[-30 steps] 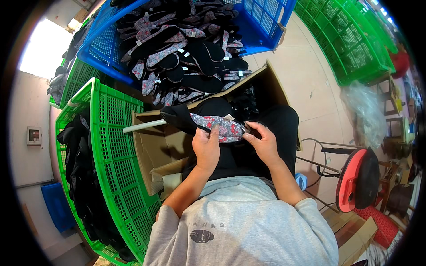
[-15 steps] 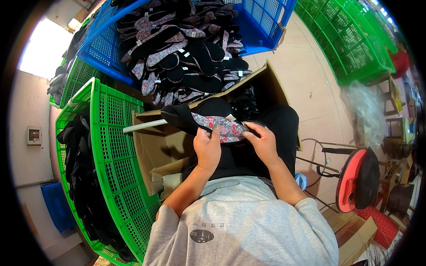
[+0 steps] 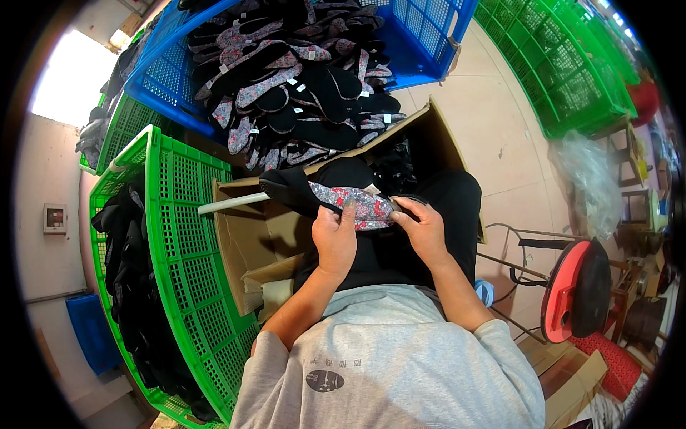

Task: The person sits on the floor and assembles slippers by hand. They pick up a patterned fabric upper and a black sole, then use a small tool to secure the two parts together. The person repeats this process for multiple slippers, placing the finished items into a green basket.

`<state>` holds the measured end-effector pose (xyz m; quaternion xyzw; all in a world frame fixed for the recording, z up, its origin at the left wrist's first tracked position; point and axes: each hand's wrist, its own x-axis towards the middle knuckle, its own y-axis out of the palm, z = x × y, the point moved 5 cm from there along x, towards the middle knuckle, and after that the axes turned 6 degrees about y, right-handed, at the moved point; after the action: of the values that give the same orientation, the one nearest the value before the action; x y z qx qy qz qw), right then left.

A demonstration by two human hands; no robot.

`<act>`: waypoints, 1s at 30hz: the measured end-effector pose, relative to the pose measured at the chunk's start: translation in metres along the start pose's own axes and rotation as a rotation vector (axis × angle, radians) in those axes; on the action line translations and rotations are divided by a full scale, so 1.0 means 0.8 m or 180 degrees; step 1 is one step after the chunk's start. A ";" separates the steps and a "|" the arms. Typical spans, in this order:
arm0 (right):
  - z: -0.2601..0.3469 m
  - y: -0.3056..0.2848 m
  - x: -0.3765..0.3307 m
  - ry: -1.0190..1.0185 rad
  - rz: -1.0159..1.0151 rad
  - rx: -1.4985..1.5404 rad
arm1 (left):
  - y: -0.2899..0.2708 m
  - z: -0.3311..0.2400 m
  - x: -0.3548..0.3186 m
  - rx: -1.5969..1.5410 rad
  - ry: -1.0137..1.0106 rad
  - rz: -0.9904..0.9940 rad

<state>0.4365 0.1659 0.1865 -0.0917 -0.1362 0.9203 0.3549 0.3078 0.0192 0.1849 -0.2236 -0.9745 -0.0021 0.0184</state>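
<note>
Above my lap I hold a black slipper (image 3: 289, 187) with a grey-and-red floral lining, lying sideways, its dark rounded end to the left. My left hand (image 3: 335, 242) is closed on its near edge around the middle, thumb pressed on the floral fabric. At the right end, my right hand (image 3: 424, 230) pinches the edge between thumb and fingers. A small white tag (image 3: 371, 189) sticks up from the far edge. The fingers beneath the slipper are partly hidden. Just left of its dark end shows a white rod (image 3: 232, 204); whether they touch I cannot tell.
Ahead, a blue crate (image 3: 429, 43) bears a heap of similar floral-lined slippers (image 3: 286, 93). An open cardboard box (image 3: 239, 243) stands around my knees. Left is a green crate (image 3: 193, 264) of black items; another green crate (image 3: 550, 64) is far right. A red-and-black stool (image 3: 572, 289) lies tipped at right.
</note>
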 end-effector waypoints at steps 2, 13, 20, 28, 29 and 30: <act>-0.001 0.000 0.000 0.0004 -0.0008 0.0007 | 0.000 0.001 0.000 0.0048 0.0010 -0.0017; 0.002 0.000 -0.001 -0.0005 -0.0058 -0.0035 | -0.002 0.006 0.000 0.0193 0.0019 0.0012; -0.001 0.001 -0.001 0.0029 -0.0087 -0.0014 | 0.003 -0.002 0.000 0.0028 0.0001 0.0019; -0.019 0.002 -0.002 0.0303 -0.0227 0.0549 | 0.002 0.006 0.000 -0.0031 0.0034 0.0063; -0.020 0.002 -0.002 0.0381 -0.0253 0.0667 | 0.002 0.006 0.000 -0.0045 0.0017 0.0064; -0.022 0.002 -0.002 0.0438 -0.0211 0.0680 | 0.002 0.006 0.000 -0.0059 0.0000 0.0066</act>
<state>0.4411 0.1669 0.1693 -0.1118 -0.0156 0.9089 0.4014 0.3089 0.0208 0.1803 -0.2338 -0.9721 -0.0110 0.0162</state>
